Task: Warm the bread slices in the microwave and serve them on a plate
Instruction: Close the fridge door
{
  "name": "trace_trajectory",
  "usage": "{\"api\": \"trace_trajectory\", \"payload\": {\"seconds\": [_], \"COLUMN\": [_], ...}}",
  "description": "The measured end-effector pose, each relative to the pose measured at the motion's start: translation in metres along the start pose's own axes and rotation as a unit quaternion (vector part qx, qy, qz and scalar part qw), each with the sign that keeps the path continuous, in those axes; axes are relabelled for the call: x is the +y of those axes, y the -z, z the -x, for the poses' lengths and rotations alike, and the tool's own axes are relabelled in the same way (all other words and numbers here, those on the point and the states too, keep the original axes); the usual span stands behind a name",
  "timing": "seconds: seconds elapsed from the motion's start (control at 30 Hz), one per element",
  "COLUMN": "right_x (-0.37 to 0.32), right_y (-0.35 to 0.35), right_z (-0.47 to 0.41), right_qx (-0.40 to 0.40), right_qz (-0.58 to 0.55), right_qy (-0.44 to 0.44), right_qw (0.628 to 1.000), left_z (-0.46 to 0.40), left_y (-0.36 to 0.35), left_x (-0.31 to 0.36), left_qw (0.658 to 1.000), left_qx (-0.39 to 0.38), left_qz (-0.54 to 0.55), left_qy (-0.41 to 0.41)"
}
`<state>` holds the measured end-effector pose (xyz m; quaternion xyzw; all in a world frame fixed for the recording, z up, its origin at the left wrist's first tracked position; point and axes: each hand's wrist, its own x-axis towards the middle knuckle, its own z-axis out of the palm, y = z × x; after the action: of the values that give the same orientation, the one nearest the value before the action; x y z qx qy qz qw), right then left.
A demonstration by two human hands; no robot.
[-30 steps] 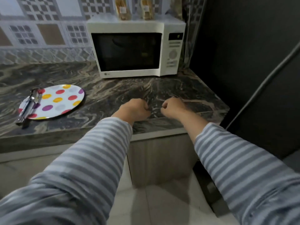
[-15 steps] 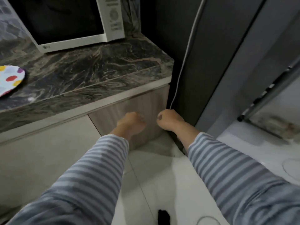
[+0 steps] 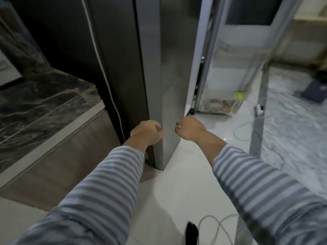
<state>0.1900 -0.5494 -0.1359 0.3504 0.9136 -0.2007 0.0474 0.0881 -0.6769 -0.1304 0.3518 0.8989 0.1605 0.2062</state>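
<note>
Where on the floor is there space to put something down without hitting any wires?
The bare white tile floor between the two striped sleeves, in front of the grey fridge corner, shows nothing on it. It gets crowded lower down by the looped white cable and at right by the white power strip.

countertop [image 3: 44, 103] left of the fridge [image 3: 169, 68]; cable [image 3: 217, 227] on the floor [image 3: 177, 191] before it

Both hands, left [image 3: 146, 132] and right [image 3: 190, 128], are curled into empty fists before the grey fridge [image 3: 169, 68]; tabletop [image 3: 40, 101] at left.
</note>
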Motion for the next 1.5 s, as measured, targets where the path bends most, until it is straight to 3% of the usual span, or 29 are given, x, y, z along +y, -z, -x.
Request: {"api": "trace_trajectory", "payload": {"seconds": [0.1,0.23,0.53,0.93,1.23,1.5], "right_x": [0.057,0.132,0.279,0.456,0.584,0.732], "right_y": [0.034,0.087,0.189,0.239,0.271,0.344], "right_z": [-0.014,-0.039,-0.096,-0.231,-0.296,-0.354], "right_qx": [0.028,0.055,0.135,0.154,0.133,0.109], "right_qz": [-0.004,-0.007,-0.012,-0.101,-0.131,-0.107], "right_qy": [-0.044,-0.101,-0.162,-0.274,-0.328,-0.284], "right_qw": [0.999,0.993,0.978,0.944,0.926,0.947], "left_z": [-0.039,-0.093,-0.208,-0.392,-0.489,-0.554], "left_y": [-0.009,-0.026,-0.057,-0.115,-0.178,-0.233], "left_x": [0.063,0.154,0.332,0.509,0.625,0.759], "left_qw": [0.998,0.991,0.979,0.95,0.938,0.957], "left_qx": [-0.018,-0.01,-0.033,-0.094,-0.139,-0.117], "left_qz": [-0.018,0.036,-0.018,-0.071,-0.102,-0.079], "left_qy": [-0.061,-0.125,-0.2,-0.29,-0.302,-0.253]}}
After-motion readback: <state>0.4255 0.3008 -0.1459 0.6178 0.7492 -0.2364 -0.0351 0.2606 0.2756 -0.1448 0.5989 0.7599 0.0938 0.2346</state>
